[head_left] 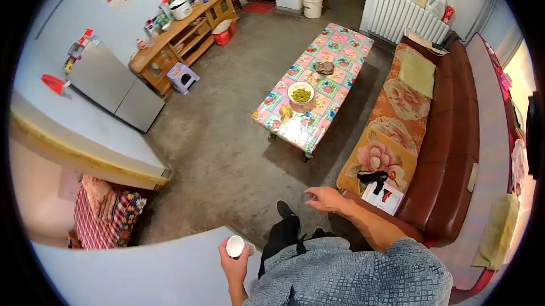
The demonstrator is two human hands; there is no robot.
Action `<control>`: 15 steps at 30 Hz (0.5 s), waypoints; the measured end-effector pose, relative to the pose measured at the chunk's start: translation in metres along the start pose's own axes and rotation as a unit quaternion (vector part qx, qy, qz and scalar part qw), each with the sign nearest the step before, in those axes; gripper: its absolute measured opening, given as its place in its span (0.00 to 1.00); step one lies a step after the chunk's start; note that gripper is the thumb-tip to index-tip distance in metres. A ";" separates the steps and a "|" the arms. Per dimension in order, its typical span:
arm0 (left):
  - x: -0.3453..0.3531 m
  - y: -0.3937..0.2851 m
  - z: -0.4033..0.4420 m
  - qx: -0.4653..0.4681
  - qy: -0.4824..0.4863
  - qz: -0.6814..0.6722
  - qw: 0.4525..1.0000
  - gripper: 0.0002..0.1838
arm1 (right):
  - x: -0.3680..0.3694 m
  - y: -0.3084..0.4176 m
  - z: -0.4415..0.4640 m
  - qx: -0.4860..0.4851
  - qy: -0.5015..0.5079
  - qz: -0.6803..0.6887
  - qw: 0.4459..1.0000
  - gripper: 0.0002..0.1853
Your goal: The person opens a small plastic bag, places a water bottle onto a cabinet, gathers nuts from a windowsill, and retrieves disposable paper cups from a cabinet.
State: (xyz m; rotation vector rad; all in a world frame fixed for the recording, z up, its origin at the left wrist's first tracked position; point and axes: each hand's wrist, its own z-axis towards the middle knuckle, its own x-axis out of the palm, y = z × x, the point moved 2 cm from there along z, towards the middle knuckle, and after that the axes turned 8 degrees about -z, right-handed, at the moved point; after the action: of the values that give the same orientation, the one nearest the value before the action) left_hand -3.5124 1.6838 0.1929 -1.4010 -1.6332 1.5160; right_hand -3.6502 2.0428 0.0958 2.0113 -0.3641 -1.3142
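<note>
A white cup (pixel 235 246), round at the rim, is in my left hand (pixel 233 262), whose thumb and fingers wrap round its sides. The inside of the cup looks white. My right hand (pixel 323 199) reaches out near the front end of the sofa, its fingers apart and nothing in them. Beyond it stands a long low table (pixel 276 100) with a patterned cloth. On that table are a white bowl (pixel 301 93) of green pieces, a brown object (pixel 324 68) and a yellowish item (pixel 285 114).
A brown sofa (pixel 440 175) with a floral cover runs along the right. On the left are a grey fridge (pixel 108 73), a wooden cabinet (pixel 190 38) and a small stool (pixel 182 78). A white bucket (pixel 312 6) stands at the back. A pale wall (pixel 142 272) is close to my left hand.
</note>
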 end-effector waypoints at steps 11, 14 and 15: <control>0.063 -0.071 0.191 0.018 0.090 0.091 0.992 0.39 | -0.049 -0.128 0.037 0.192 -0.045 0.002 0.980 0.26; 0.082 -0.076 0.216 0.000 0.088 0.090 0.992 0.39 | -0.076 -0.171 0.072 0.192 -0.063 0.017 0.979 0.25; 0.089 -0.079 0.220 -0.012 0.081 0.097 0.992 0.39 | -0.087 -0.187 0.087 0.183 -0.069 0.008 0.981 0.24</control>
State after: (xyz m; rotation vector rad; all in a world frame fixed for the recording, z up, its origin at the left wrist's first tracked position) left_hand -3.7623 1.6854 0.1867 -1.6908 -1.4578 1.4480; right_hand -3.7917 2.1922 0.0071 2.2096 -0.7321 -1.4646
